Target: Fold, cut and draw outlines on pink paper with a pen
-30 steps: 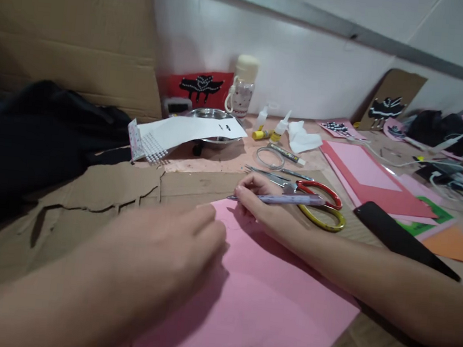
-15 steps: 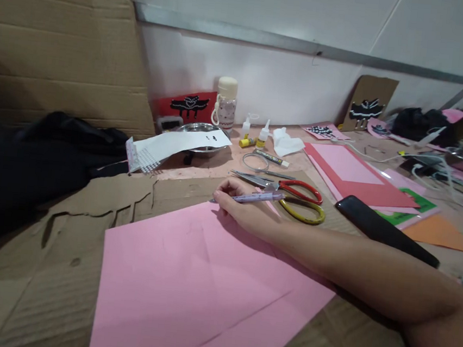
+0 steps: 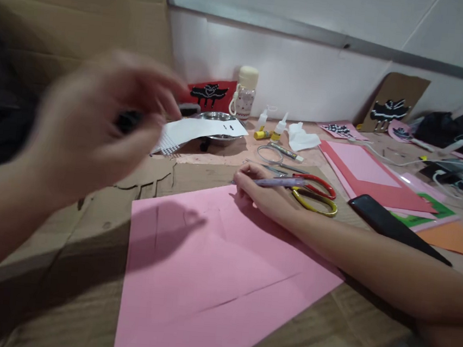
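Note:
A pale purple pen (image 3: pixel 282 183) lies in the closed fingers of my right hand (image 3: pixel 256 189), which rests at the far edge of a pink sheet (image 3: pixel 206 269). A dark line crosses the sheet's near part, with a crease and faint marks farther up. My left hand (image 3: pixel 93 122) is raised at the left above the cardboard (image 3: pixel 85 247), blurred, its fingers bent and apart from the thumb, with nothing seen in it. Its shadow falls on the sheet. Scissors (image 3: pixel 315 195) with one red and one yellow handle lie just beyond my right hand.
A metal bowl (image 3: pixel 235 137) bears a white sheet (image 3: pixel 203 130) at the back, near a cream-capped bottle (image 3: pixel 246 93). Small glue bottles (image 3: pixel 279 129) and a tissue (image 3: pixel 302 138) stand rightward. Red paper (image 3: pixel 405 198) and a black long object (image 3: pixel 398 228) lie at right.
My left hand has come into view from the left, raised over the cardboard. My right hand still holds the pen at the sheet's far edge. The view has shifted slightly left.

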Motion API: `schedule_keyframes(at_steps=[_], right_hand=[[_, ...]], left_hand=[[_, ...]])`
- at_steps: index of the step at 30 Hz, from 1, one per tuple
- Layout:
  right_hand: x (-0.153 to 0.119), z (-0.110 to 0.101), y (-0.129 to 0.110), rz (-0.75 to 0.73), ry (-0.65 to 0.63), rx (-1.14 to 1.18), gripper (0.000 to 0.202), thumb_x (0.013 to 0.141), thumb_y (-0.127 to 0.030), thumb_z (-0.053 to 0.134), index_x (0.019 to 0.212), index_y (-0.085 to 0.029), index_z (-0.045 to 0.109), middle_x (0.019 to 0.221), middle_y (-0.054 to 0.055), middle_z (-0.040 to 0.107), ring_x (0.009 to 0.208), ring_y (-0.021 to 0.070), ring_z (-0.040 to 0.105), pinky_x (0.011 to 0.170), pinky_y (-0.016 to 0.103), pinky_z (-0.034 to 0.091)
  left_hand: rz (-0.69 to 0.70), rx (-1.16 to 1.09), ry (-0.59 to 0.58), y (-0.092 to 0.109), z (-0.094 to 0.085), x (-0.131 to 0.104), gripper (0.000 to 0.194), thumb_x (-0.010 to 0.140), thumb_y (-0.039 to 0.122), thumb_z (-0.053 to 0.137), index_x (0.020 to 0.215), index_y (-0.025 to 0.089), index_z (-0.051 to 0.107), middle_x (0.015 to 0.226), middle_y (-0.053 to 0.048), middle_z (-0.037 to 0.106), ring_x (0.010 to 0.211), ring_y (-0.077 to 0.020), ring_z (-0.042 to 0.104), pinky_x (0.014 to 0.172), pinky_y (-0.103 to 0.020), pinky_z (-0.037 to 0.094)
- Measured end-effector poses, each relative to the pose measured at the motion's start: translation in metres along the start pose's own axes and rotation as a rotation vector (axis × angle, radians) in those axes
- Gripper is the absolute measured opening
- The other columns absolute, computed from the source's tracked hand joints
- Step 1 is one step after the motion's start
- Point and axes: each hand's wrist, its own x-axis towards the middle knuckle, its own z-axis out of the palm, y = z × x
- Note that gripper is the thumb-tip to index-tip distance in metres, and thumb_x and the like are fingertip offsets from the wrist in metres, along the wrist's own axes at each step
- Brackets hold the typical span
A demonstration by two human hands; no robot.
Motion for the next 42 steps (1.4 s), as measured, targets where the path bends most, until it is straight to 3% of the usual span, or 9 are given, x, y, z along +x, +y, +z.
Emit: schedule_keyframes(at_steps=[4, 7, 10, 13, 22, 27, 33, 37, 42], right_hand=[[-0.020, -0.015, -0.009, -0.083, -0.115, -0.100, 0.040, 0.108, -0.061, 0.051, 0.119, -0.026, 0.065, 0.098, 0.005, 0.079, 0.085, 0.0203, 0.077, 0.073, 0.034, 0.062], [-0.045, -0.025, -0.025, -0.262, -0.322, -0.360, 0.024, 0.100, -0.048, 0.072, 0.105, -0.025, 0.079, 0.103, 0.007, 0.084, 0.099, 0.0258, 0.079, 0.093, 0.041, 0.061], [-0.066, -0.025, -0.040, -0.478, -0.663, -0.662, 0.010, 0.099, -0.030, 0.076, 0.105, -0.024, 0.079, 0.136, 0.011, 0.079, 0.132, 0.0297, 0.071, 0.118, 0.046, 0.052], [-0.075, -0.020, -0.041, -0.427, -0.833, -0.751, 0.024, 0.098, -0.013, 0.067, 0.119, -0.021, 0.075, 0.164, 0.013, 0.060, 0.158, 0.0261, 0.049, 0.133, 0.043, 0.036], [-0.073, -0.014, -0.022, -0.305, -0.864, -0.685, 0.028, 0.097, -0.027, 0.075, 0.125, -0.024, 0.071, 0.169, 0.016, 0.050, 0.164, 0.0295, 0.038, 0.137, 0.053, 0.025], [-0.075, -0.016, -0.018, -0.353, -0.877, -0.693, 0.031, 0.097, -0.025, 0.073, 0.127, -0.021, 0.067, 0.172, 0.016, 0.045, 0.166, 0.0275, 0.034, 0.139, 0.050, 0.019], [-0.075, -0.016, -0.011, -0.372, -0.880, -0.685, 0.027, 0.098, -0.033, 0.075, 0.121, -0.020, 0.068, 0.175, 0.016, 0.041, 0.167, 0.0301, 0.031, 0.138, 0.054, 0.020], [-0.076, -0.016, -0.013, -0.392, -0.851, -0.663, 0.030, 0.100, -0.038, 0.074, 0.124, -0.019, 0.069, 0.171, 0.020, 0.047, 0.166, 0.0310, 0.034, 0.137, 0.055, 0.023], [-0.076, -0.016, -0.015, -0.396, -0.874, -0.689, 0.027, 0.103, -0.035, 0.069, 0.124, -0.018, 0.068, 0.175, 0.019, 0.042, 0.167, 0.0331, 0.032, 0.137, 0.057, 0.021]], left_hand=[[-0.031, -0.055, -0.036, -0.025, 0.009, -0.005, 0.040, 0.105, 0.053, 0.056, 0.121, 0.023, 0.077, 0.121, -0.009, 0.078, 0.116, -0.0307, 0.069, 0.096, -0.041, 0.058], [-0.034, -0.082, -0.078, -0.050, 0.019, -0.002, 0.042, 0.103, 0.054, 0.053, 0.117, 0.023, 0.078, 0.115, -0.010, 0.079, 0.110, -0.0305, 0.069, 0.094, -0.041, 0.057], [-0.025, -0.084, -0.128, -0.067, 0.028, 0.001, 0.048, 0.101, 0.054, 0.048, 0.114, 0.020, 0.078, 0.114, -0.013, 0.078, 0.105, -0.0326, 0.069, 0.092, -0.047, 0.055], [-0.050, -0.089, -0.169, -0.068, 0.033, -0.002, 0.051, 0.101, 0.056, 0.046, 0.116, 0.020, 0.078, 0.115, -0.014, 0.077, 0.104, -0.0345, 0.069, 0.092, -0.051, 0.054], [-0.120, -0.067, -0.190, -0.053, 0.036, -0.015, 0.046, 0.088, 0.053, 0.062, 0.118, 0.023, 0.078, 0.114, -0.013, 0.076, 0.095, -0.0353, 0.071, 0.080, -0.049, 0.058], [-0.057, 0.084, -0.173, -0.053, 0.035, -0.015, 0.036, 0.095, 0.039, 0.063, 0.124, 0.021, 0.075, 0.112, -0.011, 0.077, 0.098, -0.0345, 0.070, 0.086, -0.049, 0.057], [-0.025, 0.251, -0.230, -0.031, 0.027, -0.026, 0.029, 0.100, 0.031, 0.064, 0.122, 0.014, 0.073, 0.112, -0.015, 0.072, 0.094, -0.0344, 0.068, 0.082, -0.048, 0.058], [-0.023, 0.181, -0.179, -0.032, 0.032, -0.034, 0.040, 0.095, 0.034, 0.071, 0.131, 0.017, 0.069, 0.121, -0.014, 0.071, 0.099, -0.0342, 0.070, 0.085, -0.047, 0.061], [-0.092, -0.159, -0.131, -0.047, 0.039, -0.030, 0.050, 0.095, 0.047, 0.061, 0.137, 0.022, 0.067, 0.138, -0.014, 0.071, 0.119, -0.0344, 0.072, 0.101, -0.050, 0.061]])
